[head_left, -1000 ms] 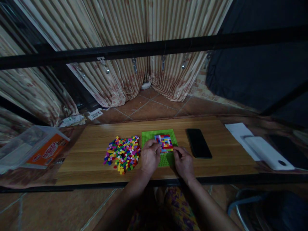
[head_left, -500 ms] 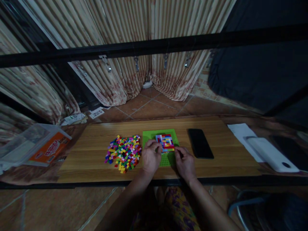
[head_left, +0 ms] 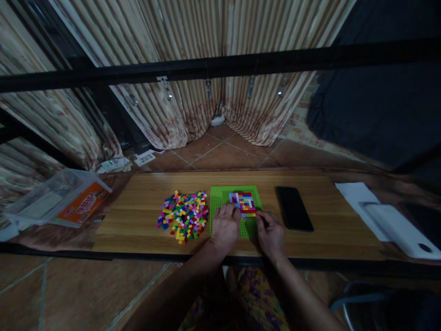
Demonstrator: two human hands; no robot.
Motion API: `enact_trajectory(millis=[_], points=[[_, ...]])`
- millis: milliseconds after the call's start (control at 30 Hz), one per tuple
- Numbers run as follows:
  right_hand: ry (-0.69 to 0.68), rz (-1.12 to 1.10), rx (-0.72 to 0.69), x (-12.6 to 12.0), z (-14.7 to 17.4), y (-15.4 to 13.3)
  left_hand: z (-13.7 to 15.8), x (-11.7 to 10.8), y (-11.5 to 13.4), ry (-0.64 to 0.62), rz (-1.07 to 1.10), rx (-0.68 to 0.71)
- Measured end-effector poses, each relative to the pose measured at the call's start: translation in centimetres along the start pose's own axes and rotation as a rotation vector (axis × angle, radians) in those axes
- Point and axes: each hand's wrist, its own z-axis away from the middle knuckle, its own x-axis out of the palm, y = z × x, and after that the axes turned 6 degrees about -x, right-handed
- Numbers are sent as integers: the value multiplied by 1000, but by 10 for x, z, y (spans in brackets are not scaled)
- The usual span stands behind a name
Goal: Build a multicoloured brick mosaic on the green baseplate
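Observation:
A green studded baseplate [head_left: 217, 195] lies on the wooden table with a flat block of many-coloured toy bricks [head_left: 244, 201] on it. My left hand [head_left: 226, 225] rests over the plate's left front part, its curled fingers at the block's near left corner. Whatever those fingertips hold, if anything, is hidden. Thumb and forefinger of my right hand [head_left: 271, 232] are pinched together close to the block's near right corner. Anything between them is too small to make out. Left of the plate, a loose heap of small coloured bricks [head_left: 186, 214] is spread out.
A black phone-like slab [head_left: 294, 208] lies right of the plate on the wooden table [head_left: 131, 220]. Beyond the table's left end stands a clear plastic box [head_left: 44, 195] with an orange label. White paper [head_left: 358, 202] and a white device [head_left: 396, 230] are at the right.
The view has turned slightly, so the tabletop things appear further right. My left hand sits a little lower against the brick block. My right hand stays by its near right corner.

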Motion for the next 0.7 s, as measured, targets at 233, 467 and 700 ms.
enact_trajectory(millis=[233,467,700], points=[[-25,26,9,-1,1,6,7,-6,6,-18,41,-75],[-46,74,15,-3,2,17,45,-17,-19,102,273,-240],[-55,95,74,-5,3,20,94,-37,-105,277,307,-622]])
